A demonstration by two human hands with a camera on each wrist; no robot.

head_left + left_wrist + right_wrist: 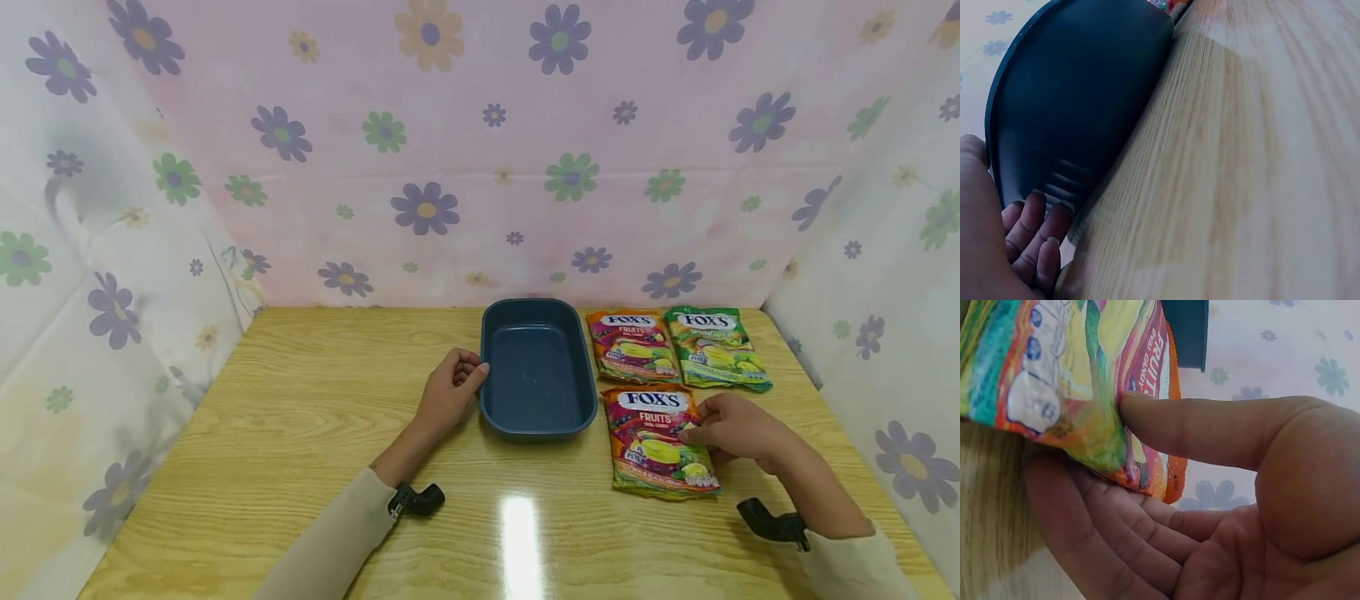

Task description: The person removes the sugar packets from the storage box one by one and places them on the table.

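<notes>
A dark blue rectangular tub (536,375) stands on the wooden table. My left hand (452,387) holds its left side, thumb at the rim and fingers against the outer wall, as the left wrist view shows on the tub (1079,94). To the right of the tub, my right hand (738,429) pinches the right edge of a red and orange Fox's Fruits candy bag (652,442). In the right wrist view the thumb presses the front of the candy bag (1079,356) and the fingers lie underneath.
Behind the held bag lie another red Fox's Fruits bag (632,346) and a green Fox's bag (717,346), side by side on the table (300,467). Flower-patterned cloth (480,150) hangs along the back and both sides.
</notes>
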